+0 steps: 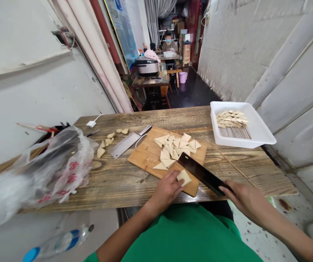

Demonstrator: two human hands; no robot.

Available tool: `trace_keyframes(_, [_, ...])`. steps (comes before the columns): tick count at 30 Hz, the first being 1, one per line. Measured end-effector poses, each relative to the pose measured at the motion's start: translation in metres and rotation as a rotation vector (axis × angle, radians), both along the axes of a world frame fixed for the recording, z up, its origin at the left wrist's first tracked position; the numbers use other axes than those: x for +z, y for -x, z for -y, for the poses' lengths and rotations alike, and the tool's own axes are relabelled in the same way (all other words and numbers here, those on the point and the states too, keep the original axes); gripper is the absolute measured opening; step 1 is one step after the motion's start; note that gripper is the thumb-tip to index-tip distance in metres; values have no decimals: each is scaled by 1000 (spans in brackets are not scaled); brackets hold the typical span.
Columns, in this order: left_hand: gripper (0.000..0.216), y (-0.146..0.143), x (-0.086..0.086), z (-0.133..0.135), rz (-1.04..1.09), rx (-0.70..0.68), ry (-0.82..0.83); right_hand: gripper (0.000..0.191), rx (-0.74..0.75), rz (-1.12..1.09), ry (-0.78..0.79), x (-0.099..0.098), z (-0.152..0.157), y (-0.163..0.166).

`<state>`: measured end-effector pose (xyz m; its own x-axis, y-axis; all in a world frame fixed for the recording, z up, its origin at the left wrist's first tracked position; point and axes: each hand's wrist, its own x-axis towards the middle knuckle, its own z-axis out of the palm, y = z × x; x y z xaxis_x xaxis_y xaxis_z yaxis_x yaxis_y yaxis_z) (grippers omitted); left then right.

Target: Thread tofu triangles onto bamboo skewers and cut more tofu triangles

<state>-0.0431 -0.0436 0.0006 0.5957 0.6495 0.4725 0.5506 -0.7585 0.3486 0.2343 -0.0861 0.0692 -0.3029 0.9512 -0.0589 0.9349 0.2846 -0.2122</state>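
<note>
A wooden cutting board (145,157) lies on the plank table (118,182). On it sits a heap of pale triangular tofu pieces (174,149). My left hand (167,189) presses its fingers on one pale tofu piece (184,177) at the board's near edge. My right hand (242,198) grips the handle of a dark cleaver (201,173), whose blade rests on the board just right of that piece.
A second, steel cleaver (126,142) lies left of the board, with tofu scraps (105,142) beyond it. A white tray (257,134) holds skewered pieces (231,119). Loose bamboo skewers (227,158) lie beside it. Plastic bags (49,167) cover the table's left end. A water bottle (58,243) lies below.
</note>
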Motion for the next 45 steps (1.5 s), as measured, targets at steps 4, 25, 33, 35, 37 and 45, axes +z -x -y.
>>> trace_keyframes(4, [23,0,0,3,1,66,28,35,10,38,17,2,-1,3])
trace_keyframes(25, [32,0,-25,20,29,7,-186,34,156,170,73,24,-15,7])
trace_keyframes(33, [31,-3,-24,19,52,30,-193,34,188,178,69,25,-17,7])
trace_keyframes(35, [31,-3,-24,19,58,26,-189,34,195,174,68,24,-17,7])
trace_keyframes(37, [31,-3,-24,19,63,19,-189,33,201,168,66,24,-18,7])
trace_keyframes(45, [30,-2,-27,19,60,18,-185,31,252,146,53,31,-22,6])
